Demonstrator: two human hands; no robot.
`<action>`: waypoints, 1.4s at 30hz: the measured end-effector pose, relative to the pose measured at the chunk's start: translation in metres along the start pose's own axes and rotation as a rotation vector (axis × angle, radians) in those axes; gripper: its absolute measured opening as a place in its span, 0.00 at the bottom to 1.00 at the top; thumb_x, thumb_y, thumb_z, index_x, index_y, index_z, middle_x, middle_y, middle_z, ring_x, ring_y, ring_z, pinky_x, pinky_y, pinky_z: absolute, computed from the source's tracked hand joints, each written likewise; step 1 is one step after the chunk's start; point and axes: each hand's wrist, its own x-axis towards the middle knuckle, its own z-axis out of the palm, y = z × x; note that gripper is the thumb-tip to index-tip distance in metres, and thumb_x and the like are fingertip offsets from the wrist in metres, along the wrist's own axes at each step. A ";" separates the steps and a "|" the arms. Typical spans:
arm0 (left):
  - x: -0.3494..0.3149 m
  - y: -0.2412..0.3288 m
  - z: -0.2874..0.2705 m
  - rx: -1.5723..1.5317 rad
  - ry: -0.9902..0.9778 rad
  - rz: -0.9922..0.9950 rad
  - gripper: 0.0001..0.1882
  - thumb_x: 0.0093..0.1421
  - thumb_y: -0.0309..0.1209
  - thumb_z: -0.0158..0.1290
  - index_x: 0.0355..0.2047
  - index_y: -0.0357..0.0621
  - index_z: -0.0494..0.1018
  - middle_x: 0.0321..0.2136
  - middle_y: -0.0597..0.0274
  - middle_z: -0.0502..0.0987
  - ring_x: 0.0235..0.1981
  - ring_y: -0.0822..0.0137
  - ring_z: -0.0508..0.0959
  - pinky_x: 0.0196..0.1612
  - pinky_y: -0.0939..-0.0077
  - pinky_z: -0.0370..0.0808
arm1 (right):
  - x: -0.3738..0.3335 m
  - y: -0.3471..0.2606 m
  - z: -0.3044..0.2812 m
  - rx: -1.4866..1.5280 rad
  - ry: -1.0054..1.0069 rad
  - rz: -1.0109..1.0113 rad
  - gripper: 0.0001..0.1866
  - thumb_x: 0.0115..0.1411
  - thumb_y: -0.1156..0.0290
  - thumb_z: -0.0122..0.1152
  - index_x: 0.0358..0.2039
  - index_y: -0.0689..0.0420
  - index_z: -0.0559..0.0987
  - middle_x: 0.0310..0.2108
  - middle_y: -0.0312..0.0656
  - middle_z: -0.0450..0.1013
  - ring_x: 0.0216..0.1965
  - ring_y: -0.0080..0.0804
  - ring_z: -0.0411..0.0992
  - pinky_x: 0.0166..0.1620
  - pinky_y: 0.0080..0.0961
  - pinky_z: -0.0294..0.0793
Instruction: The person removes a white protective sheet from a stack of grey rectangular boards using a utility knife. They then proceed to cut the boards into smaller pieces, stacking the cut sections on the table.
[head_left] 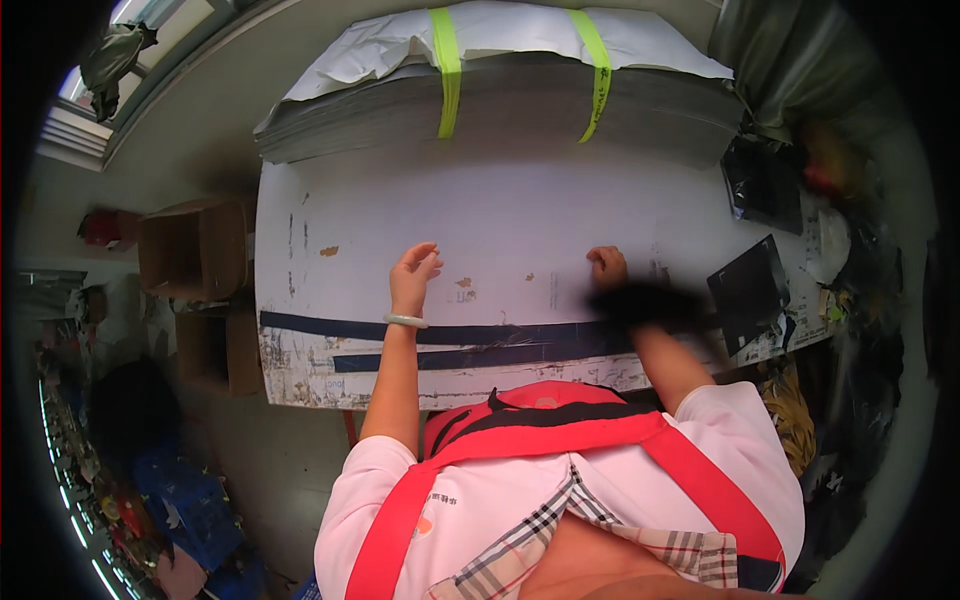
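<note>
I'm remotely watching the left hand (413, 275) hovering over the white desk (500, 210), fingers slightly parted; a blurred black piece (648, 303) is overlapping the wrist of the right hand (607, 266), those fingers looking curled, and I cannot tell whether they're gripping it
</note>
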 end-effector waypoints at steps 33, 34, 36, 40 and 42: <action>-0.026 -0.118 0.176 0.805 -0.463 0.336 0.06 0.53 0.24 0.53 0.32 0.41 0.77 0.28 0.62 0.74 0.28 0.70 0.73 0.35 0.77 0.71 | -0.170 0.250 -0.359 -0.183 0.717 0.855 0.08 0.57 0.66 0.57 0.35 0.53 0.78 0.25 0.40 0.73 0.27 0.32 0.72 0.31 0.27 0.70; -0.030 -0.116 0.180 0.820 -0.422 0.340 0.06 0.53 0.24 0.53 0.30 0.42 0.77 0.27 0.62 0.72 0.27 0.69 0.73 0.34 0.76 0.70 | -0.166 0.279 -0.380 -0.195 0.786 0.873 0.07 0.58 0.67 0.57 0.36 0.53 0.78 0.22 0.37 0.71 0.23 0.26 0.69 0.29 0.26 0.69; -0.035 -0.113 0.179 0.881 -0.359 0.280 0.06 0.54 0.25 0.53 0.31 0.39 0.77 0.27 0.62 0.72 0.27 0.71 0.72 0.33 0.76 0.70 | -0.148 0.335 -0.421 0.205 0.902 1.050 0.11 0.59 0.63 0.58 0.38 0.54 0.77 0.22 0.36 0.71 0.22 0.26 0.69 0.28 0.25 0.69; -0.025 -0.131 0.203 0.978 -0.176 0.217 0.12 0.55 0.32 0.54 0.22 0.35 0.72 0.25 0.59 0.73 0.24 0.69 0.69 0.30 0.74 0.68 | -0.157 0.445 -0.503 0.198 0.988 1.125 0.18 0.59 0.59 0.58 0.41 0.61 0.74 0.24 0.38 0.72 0.21 0.25 0.68 0.25 0.24 0.69; -0.028 -0.125 0.207 1.145 -0.073 0.187 0.17 0.56 0.36 0.54 0.19 0.35 0.70 0.22 0.57 0.73 0.22 0.68 0.68 0.28 0.72 0.67 | -0.127 0.467 -0.525 0.408 1.018 1.171 0.19 0.59 0.59 0.59 0.40 0.63 0.74 0.24 0.40 0.72 0.21 0.25 0.69 0.24 0.24 0.69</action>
